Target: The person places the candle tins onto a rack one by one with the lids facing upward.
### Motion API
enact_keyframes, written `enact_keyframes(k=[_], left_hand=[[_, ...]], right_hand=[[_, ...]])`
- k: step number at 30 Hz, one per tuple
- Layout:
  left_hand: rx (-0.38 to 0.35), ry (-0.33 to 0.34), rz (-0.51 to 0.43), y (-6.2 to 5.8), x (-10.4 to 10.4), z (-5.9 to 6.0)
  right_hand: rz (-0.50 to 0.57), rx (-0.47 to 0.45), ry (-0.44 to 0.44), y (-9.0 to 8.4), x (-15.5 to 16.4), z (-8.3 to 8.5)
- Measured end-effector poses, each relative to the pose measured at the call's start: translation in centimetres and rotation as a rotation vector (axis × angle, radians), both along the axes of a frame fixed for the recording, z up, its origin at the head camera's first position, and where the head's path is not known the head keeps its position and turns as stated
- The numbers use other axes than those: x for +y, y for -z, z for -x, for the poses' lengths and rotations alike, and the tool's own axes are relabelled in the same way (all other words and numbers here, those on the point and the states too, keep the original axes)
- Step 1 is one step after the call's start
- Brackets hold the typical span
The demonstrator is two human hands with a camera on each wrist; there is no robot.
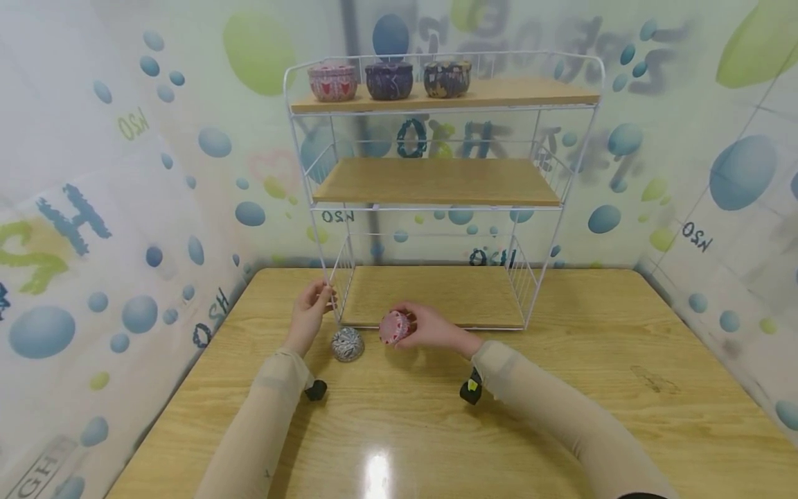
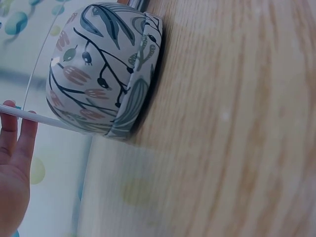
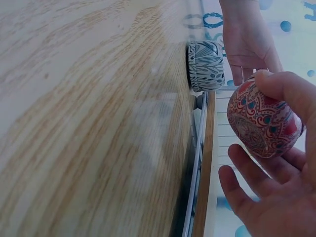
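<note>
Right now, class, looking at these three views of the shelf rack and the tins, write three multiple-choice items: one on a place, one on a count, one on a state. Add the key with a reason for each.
1. Where does the grey leaf-patterned tin stand?
A. On the table, in front of the rack's left corner
B. On the middle shelf
C. In the left hand

2. How many tins stand on the top shelf?
A. One
B. Three
C. Five

3. What is the right hand doing?
A. Lying flat on the table
B. Holding the red patterned tin
C. Gripping the rack's wire

Key: 1 A, the head view shows it on the table by the rack. 2 B, three tins sit in a row at the left. 3 B, its thumb and fingers curl round the tin, while the left hand touches the rack's wire.
</note>
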State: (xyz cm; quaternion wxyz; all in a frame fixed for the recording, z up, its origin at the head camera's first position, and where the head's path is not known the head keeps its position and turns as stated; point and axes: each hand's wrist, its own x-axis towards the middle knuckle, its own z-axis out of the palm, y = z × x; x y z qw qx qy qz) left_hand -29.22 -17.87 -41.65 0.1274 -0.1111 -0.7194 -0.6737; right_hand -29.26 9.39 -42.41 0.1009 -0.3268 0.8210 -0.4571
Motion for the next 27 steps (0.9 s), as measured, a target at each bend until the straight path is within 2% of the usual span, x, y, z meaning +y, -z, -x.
enact_keyframes(k=[17, 24, 27], left_hand=[[0.011, 0.011, 0.007, 0.1, 0.0, 0.2], [-0.009, 0.0, -0.021, 1.9, -0.7, 1.9], [-0.005, -0.007, -0.018, 2.3, -0.7, 2.1]], right_hand=[[0.075, -0.045, 0.047, -0.2, 1.8, 0.1], [0.06, -0.059, 0.049, -0.5, 2.1, 0.1], [0.049, -0.045, 0.06, -0.8, 2.4, 0.1]])
